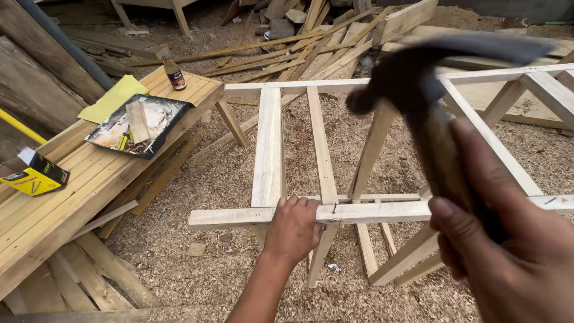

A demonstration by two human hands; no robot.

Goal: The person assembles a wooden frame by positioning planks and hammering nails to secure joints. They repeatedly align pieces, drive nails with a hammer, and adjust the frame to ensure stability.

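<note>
From my head camera, looking down: my right hand (514, 257) is wrapped tight around the wooden handle of a claw hammer (418, 90) — its dark head is raised up in front of me and blurred, above the frame. My left hand (293, 230) is curled closed over the near rail (376, 212) of a pale wooden slat frame (267, 149), fingers on top of the rail, right beside a small nail (334, 209) standing in the wood just to the right of my knuckles. The frame stands on a floor thick with sawdust (197, 179), its upright slats running away from me to a far rail.

To my left is a slatted plank worktop (66, 203). On it lie a black tray (139, 125) with a short block of wood in it, a yellow sheet (113, 98) just behind the tray, a brown bottle (174, 73) at the far corner, and a yellow-and-black box (36, 174) nearer me. Loose offcut slats (293, 45) are heaped on the floor beyond the frame.
</note>
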